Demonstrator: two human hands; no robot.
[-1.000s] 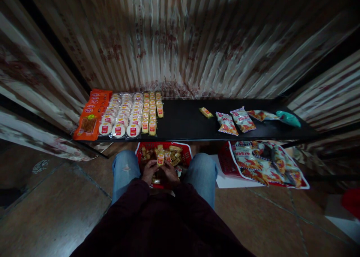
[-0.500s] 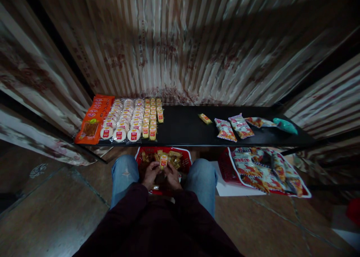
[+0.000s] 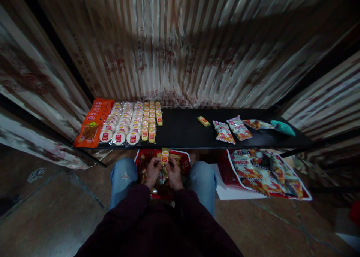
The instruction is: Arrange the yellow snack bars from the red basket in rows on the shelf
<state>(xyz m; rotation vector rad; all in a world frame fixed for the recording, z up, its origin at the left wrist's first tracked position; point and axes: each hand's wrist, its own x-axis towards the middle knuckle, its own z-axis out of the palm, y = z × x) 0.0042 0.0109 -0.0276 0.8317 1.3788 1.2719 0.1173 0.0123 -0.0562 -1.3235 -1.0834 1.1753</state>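
A small yellow packet with a red and white label (image 3: 165, 156) is held upright between my left hand (image 3: 152, 172) and my right hand (image 3: 174, 173). The fingers of both hands pinch its lower sides, above a red basket (image 3: 186, 160) of similar packets between my knees. Beyond it is a black shelf (image 3: 180, 127). On its left stand columns of small yellow packets (image 3: 152, 135), beside rows of round white packaged crackers (image 3: 118, 138) and an orange bag (image 3: 94, 116). One loose yellow packet (image 3: 203, 121) lies near the shelf's middle.
On the shelf's right lie two red and white snack bags (image 3: 239, 128), another snack bag (image 3: 257, 124) and a green bag (image 3: 282, 127). A second red basket (image 3: 225, 167) with several snack bags stands at the lower right on a white sheet (image 3: 239, 193). Pleated curtains (image 3: 174, 54) hang behind.
Both hands have moved slightly up and forward with the packet, toward the shelf's front edge. The view has shifted a little, so the shelf sits slightly lower.
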